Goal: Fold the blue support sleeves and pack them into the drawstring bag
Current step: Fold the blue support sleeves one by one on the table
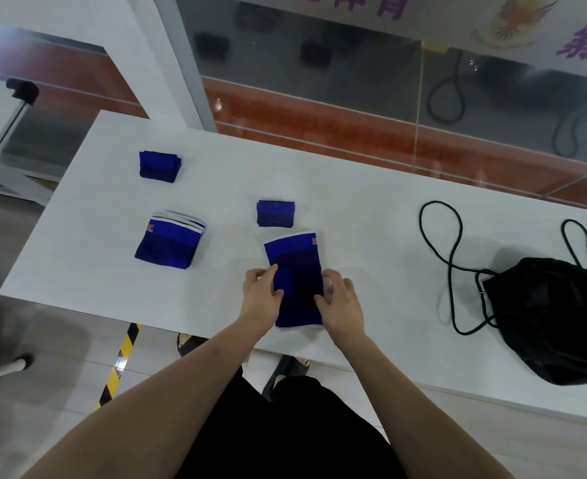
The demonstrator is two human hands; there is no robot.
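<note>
A long blue support sleeve [297, 267] with white end bands lies flat near the table's front edge. My left hand [261, 295] grips its left side and my right hand [342, 304] holds its right side near the lower end. Just behind it sits a small folded blue sleeve [275, 213]. Another folded blue sleeve [160, 166] rests at the far left. A stack of blue sleeves [170, 244] with white bands lies at the left. The black drawstring bag [554, 316] lies at the right, its cords [447, 250] looped across the table.
The white table [371, 209] has its front edge close to my body. Glass panels and a white frame stand behind it. Yellow-black floor tape [121, 364] runs below the table's front edge, and a stool leg [1, 369] stands at the left.
</note>
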